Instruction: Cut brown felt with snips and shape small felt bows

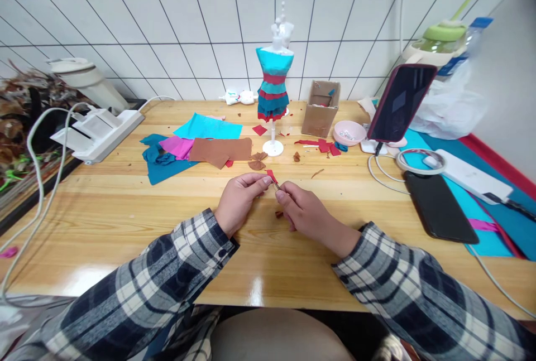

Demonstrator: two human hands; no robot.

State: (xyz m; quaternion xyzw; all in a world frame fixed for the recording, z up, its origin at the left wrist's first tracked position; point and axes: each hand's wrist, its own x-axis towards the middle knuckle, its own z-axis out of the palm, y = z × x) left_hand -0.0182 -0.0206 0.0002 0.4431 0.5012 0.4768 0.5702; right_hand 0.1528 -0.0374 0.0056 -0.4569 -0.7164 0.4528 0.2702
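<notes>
Near the middle of the table, my left hand (242, 199) is closed in a pinch on a small red scrap (271, 176) of paper or cloth. My right hand (305, 209) wraps round a small thin metal tool (275, 185), whose tip meets the scrap; most of it is hidden in the fingers, so its exact kind does not show. A brown bow-shaped piece (257, 160) lies just beyond my left fingertips. A dark brown scrap (278, 215) sits under my right hand. Farther back stands a mini dress form (274, 85) dressed in turquoise, red and blue tiers.
Turquoise (207, 126), magenta and brown sheets (220, 150) lie to the left. A cardboard box (320, 109), a pink bowl (349, 133) and a propped phone (401, 101) stand back right. A black phone (439, 206) lies near cables. A power strip (106, 135) is at left.
</notes>
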